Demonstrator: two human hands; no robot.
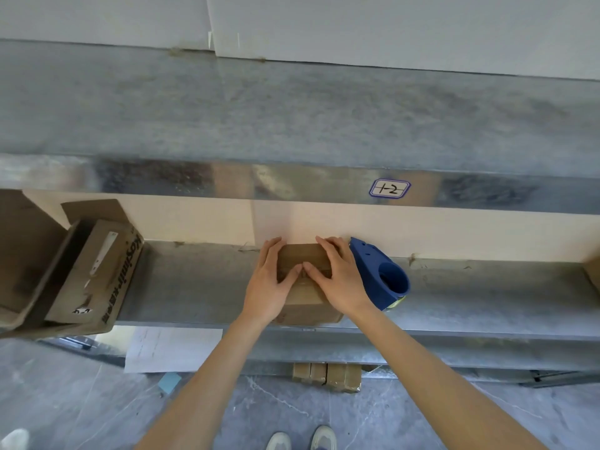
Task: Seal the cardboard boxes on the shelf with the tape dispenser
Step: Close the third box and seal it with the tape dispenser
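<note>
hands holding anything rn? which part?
Both the left hand and right hand lie flat on top of the small cardboard box, pressing its flaps. The blue tape dispenser stands beside it, unheld.

One view only, from a camera worn on the person's head. It faces forward and steeply down onto a metal shelf [201, 287] at close range, with both forearms reaching up from the bottom edge into mid-frame. The wide-angle lens bows the shelf edges. The upper half is filled by the underside of the shelf above [292, 118] and the wall [389, 27]. The lower band takes in the floor [65, 401] and the person's shoes [302, 440], directly below the lens.
</note>
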